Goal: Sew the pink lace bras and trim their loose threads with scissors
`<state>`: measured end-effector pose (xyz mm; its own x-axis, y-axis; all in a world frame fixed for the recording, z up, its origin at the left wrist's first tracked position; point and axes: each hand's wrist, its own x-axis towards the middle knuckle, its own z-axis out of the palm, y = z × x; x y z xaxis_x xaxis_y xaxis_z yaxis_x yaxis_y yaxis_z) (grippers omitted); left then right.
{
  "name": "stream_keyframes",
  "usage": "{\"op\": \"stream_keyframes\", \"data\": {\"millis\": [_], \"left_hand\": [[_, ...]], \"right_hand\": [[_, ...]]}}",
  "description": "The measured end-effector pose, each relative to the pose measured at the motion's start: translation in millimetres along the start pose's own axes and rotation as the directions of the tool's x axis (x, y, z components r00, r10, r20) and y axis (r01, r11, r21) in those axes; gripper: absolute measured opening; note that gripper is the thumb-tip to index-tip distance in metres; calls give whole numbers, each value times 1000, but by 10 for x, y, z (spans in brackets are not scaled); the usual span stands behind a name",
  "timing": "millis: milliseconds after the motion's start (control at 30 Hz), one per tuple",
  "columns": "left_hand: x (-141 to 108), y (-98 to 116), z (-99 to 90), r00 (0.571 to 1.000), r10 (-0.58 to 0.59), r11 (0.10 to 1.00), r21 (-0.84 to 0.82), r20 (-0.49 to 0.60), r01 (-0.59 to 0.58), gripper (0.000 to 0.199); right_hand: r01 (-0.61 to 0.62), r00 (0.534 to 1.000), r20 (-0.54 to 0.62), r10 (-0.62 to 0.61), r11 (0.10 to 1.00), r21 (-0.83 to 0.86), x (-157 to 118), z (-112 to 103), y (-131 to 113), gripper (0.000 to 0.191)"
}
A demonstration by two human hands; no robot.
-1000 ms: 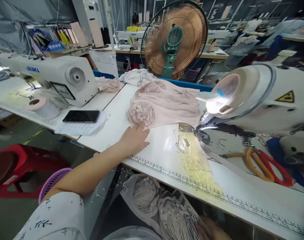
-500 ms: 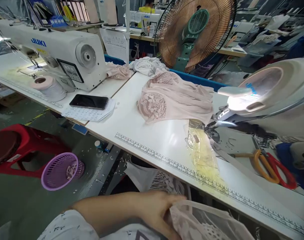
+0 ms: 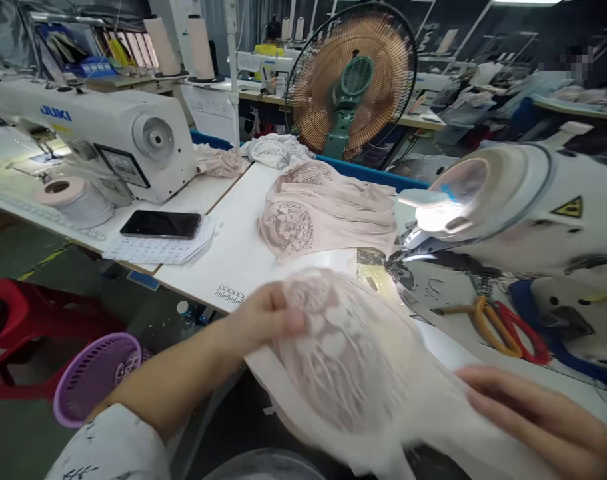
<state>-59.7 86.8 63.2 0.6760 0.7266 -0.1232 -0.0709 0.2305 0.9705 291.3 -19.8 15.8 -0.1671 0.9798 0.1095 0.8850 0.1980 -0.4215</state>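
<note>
In the head view, a pale pink lace bra (image 3: 343, 353) with sheer mesh is spread in the air over the table's front edge, smeared by motion. My left hand (image 3: 268, 317) pinches its upper left edge, thumb on top. At the lower right, my right hand (image 3: 538, 413) is blurred, its fingers closed on the bra's right part; the fingertips' underside is hidden. Beyond the held piece, a stack of similar pink lace bras (image 3: 328, 207) lies on the white table (image 3: 228, 233).
A lit sewing machine (image 3: 513, 193) stands at the right, with orange-handled scissors (image 3: 493, 327) and red-handled scissors (image 3: 523, 333) before it. Left are another sewing machine (image 3: 98, 133), a thread cone (image 3: 76, 200) and a phone (image 3: 160, 224). A fan (image 3: 353, 80) stands behind; a purple basket (image 3: 96, 380) is below.
My left hand has risen from below the table edge, bringing the lace bra up and spreading it. My right hand has come into view at the right. The view has shifted.
</note>
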Motion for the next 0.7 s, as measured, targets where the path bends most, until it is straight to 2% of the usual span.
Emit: {"op": "stream_keyframes", "data": {"millis": [67, 100, 200, 233, 267, 300, 333, 367, 400, 433, 467, 500, 533, 567, 633, 700], "left_hand": [[136, 167, -263, 995, 42, 978, 207, -89, -23, 58], [212, 250, -411, 991, 74, 956, 292, -115, -37, 55], [441, 502, -838, 987, 71, 847, 531, -141, 15, 47], [510, 581, -940, 983, 61, 764, 642, -174, 66, 45], [574, 651, -1005, 968, 87, 641, 757, -237, 127, 42], [630, 703, -1024, 939, 163, 489, 851, -304, 191, 40], [682, 730, -993, 894, 288, 331, 911, -345, 245, 39], [730, 727, -914, 842, 419, 196, 939, -340, 282, 37], [780, 689, -790, 797, 524, 100, 951, -301, 293, 35], [836, 616, -631, 784, 579, 33, 967, -225, 253, 32], [900, 513, -450, 811, 569, -4, 985, -138, 171, 30], [975, 387, -262, 858, 510, -23, 997, -49, 71, 27], [1060, 249, -80, 923, 367, -52, 993, 115, -103, 28], [1153, 109, 82, 937, 230, -56, 965, 262, -256, 31], [1343, -137, 311, 902, 64, -39, 905, 426, -424, 37], [1503, -305, 403, 875, -23, -70, 873, 483, -483, 45]], "right_hand": [[18, 997, 69, -23, 998, 68, 375, 16, -53, 33], [21, 998, 63, -24, 999, 47, 560, 54, -85, 33], [-18, 999, -41, 13, 992, -127, 1021, 239, -168, 31], [-48, 997, -74, 35, 984, -174, 1133, 303, -191, 31], [-75, 993, -100, 55, 974, -212, 1223, 359, -211, 31], [-92, 991, -121, 63, 963, -253, 1294, 403, -228, 30], [-99, 989, -136, 60, 951, -294, 1347, 434, -241, 28], [-96, 988, -148, 49, 938, -332, 1385, 455, -250, 28], [-89, 987, -157, 33, 926, -367, 1409, 466, -255, 28], [-81, 986, -163, 16, 914, -398, 1422, 471, -255, 28], [-75, 986, -168, 3, 902, -424, 1424, 473, -250, 27], [-71, 985, -171, -8, 892, -447, 1415, 473, -242, 27], [-66, 985, -173, -18, 883, -465, 1395, 472, -231, 27], [-56, 985, -172, -30, 877, -477, 1362, 471, -219, 27], [-20, 983, -167, -71, 872, -488, 1255, 468, -192, 28], [38, 978, -161, -132, 872, -487, 1095, 461, -166, 29]]}}
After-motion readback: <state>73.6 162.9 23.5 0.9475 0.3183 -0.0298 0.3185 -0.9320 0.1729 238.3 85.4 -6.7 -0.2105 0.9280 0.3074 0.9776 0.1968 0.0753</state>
